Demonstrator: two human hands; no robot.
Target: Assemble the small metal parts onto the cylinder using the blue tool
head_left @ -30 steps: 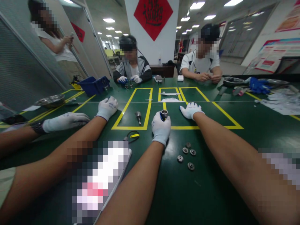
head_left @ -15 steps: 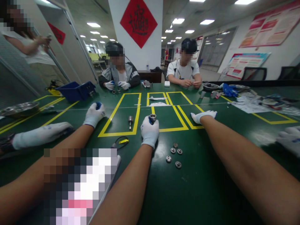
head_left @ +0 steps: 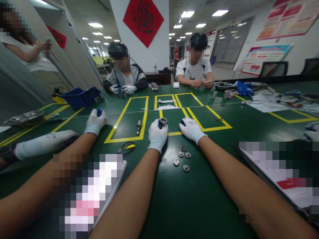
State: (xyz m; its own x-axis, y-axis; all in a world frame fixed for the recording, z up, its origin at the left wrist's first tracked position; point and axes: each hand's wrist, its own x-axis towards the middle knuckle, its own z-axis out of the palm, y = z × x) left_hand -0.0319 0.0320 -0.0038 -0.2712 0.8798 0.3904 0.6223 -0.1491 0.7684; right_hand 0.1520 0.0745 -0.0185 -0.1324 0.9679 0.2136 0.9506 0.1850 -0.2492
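round metal part (head_left: 163,122): clasped in our gloved left hand (head_left: 158,135), open end up. our right hand (head_left: 192,129) sits apart, just right of it; whether its fingers close, we cannot tell.

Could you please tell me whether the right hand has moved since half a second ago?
Yes, the right hand has moved left against the yellow tape.
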